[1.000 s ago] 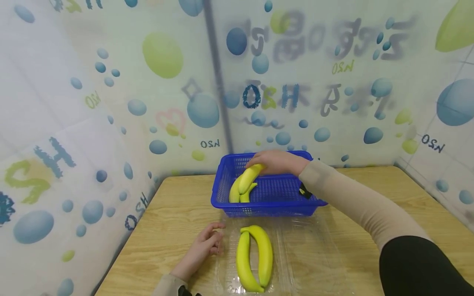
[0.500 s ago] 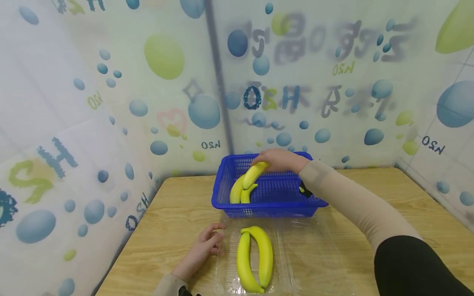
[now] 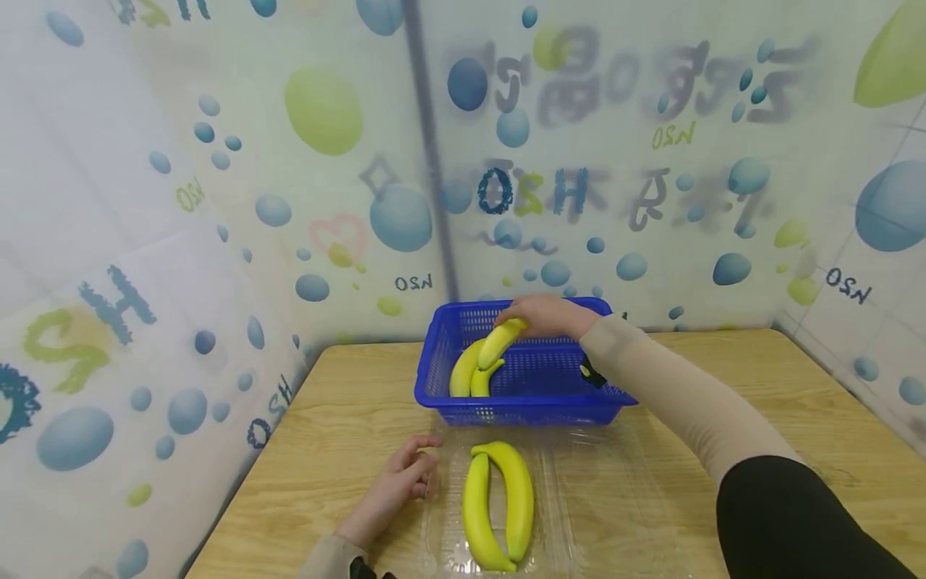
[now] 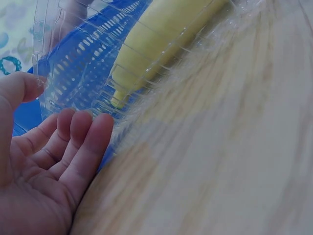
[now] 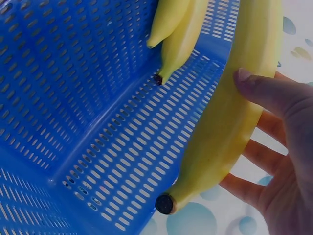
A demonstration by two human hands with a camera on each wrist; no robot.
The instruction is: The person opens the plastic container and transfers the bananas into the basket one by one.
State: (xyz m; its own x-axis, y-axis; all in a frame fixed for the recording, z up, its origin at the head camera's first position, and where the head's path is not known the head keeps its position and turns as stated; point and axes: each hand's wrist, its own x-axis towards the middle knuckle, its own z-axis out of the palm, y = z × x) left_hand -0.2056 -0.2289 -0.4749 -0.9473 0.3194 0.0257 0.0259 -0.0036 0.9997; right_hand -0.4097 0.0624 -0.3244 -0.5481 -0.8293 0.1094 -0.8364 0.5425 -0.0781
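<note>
In the head view my right hand [image 3: 546, 316] grips a yellow banana [image 3: 499, 344] over the left half of a blue plastic basket [image 3: 524, 401]. Thumb on one side and fingers on the other hold that banana [image 5: 215, 132] in the right wrist view, its dark tip pointing down. At least two more bananas [image 3: 464, 370] lie at the basket's left end. Nearer me, a clear plastic container [image 3: 560, 515] holds a pair of bananas [image 3: 518, 503] with their ends together. My left hand [image 3: 399, 476], fingers loosely bent, is at the container's left edge; its fingertips [image 4: 100, 128] appear to touch the clear wall.
The wooden table [image 3: 347, 402] extends to both sides of the basket and container. A patterned curtain [image 3: 347, 209] with bubbles and lettering hangs close behind the basket, and more of it stands at left and right.
My right hand has shifted slightly right and up with the banana, then stayed nearly still over the basket. The left hand and the bananas in the container have not moved.
</note>
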